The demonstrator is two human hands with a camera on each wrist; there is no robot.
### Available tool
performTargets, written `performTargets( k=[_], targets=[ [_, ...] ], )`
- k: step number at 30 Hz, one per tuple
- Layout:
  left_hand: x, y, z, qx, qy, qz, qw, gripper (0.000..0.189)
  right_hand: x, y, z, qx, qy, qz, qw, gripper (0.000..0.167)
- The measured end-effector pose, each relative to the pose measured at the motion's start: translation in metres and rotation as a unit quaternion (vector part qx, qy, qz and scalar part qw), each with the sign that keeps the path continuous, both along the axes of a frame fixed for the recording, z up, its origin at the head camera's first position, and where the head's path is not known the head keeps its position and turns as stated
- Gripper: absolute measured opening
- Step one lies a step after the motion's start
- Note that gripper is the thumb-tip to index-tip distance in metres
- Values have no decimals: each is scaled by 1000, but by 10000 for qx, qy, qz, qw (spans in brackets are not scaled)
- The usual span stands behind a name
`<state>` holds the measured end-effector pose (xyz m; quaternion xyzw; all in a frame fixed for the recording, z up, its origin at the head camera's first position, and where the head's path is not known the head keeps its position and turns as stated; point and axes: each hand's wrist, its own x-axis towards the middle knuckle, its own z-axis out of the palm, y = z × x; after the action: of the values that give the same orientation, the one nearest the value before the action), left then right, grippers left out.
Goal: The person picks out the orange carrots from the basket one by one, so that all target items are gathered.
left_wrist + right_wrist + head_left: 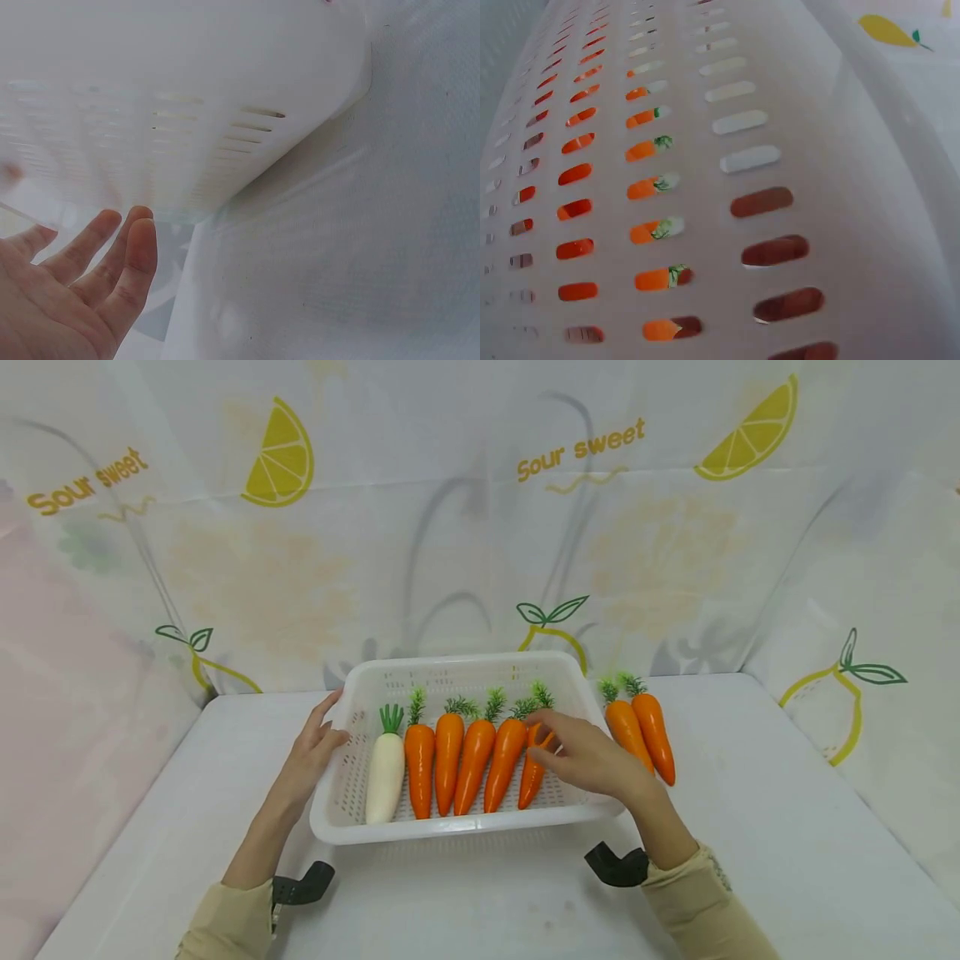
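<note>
A white plastic basket (465, 828) stands on the table, holding a white radish (386, 777) at its left and a row of several orange carrots (475, 756) with green tops. The left hand (303, 760) is at the basket's left rim, fingers extended; the left wrist view shows its fingers (139, 262) beside the perforated wall. Over the right part of the basket, the right hand (588, 756) has its thumb and fingers curled about the upper part of the rightmost carrot (532, 781). In the right wrist view, the basket wall hides most of that hand.
Two more carrots (654, 735) lie on the white table (750, 827) just right of the basket. A printed cloth (480, 543) hangs behind and at both sides. Black wrist-worn devices (617, 865) are on both wrists.
</note>
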<state>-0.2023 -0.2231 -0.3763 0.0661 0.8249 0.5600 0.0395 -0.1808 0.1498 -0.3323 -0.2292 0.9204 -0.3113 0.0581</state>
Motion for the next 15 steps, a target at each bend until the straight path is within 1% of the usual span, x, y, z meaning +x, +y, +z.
performTargets(
  k=[3, 7, 9, 13, 15],
  targets=[
    [0, 0, 0, 18, -38, 23, 10000, 63, 1, -4, -3, 338, -178, 189, 9991, 33],
    [0, 1, 0, 44, -76, 51, 9999, 63, 0, -9, -11, 875, -535, 384, 9940, 29],
    [0, 1, 0, 36, -65, 58, 10000, 63, 0, -12, -14, 1071, -673, 369, 9913, 28],
    [0, 1, 0, 35, -41, 50, 10000, 62, 1, -15, -14, 1305, -874, 242, 9873, 36],
    [0, 0, 0, 21, -55, 64, 10000, 63, 0, -17, -13, 1400, -1001, 315, 9846, 38]
  ],
)
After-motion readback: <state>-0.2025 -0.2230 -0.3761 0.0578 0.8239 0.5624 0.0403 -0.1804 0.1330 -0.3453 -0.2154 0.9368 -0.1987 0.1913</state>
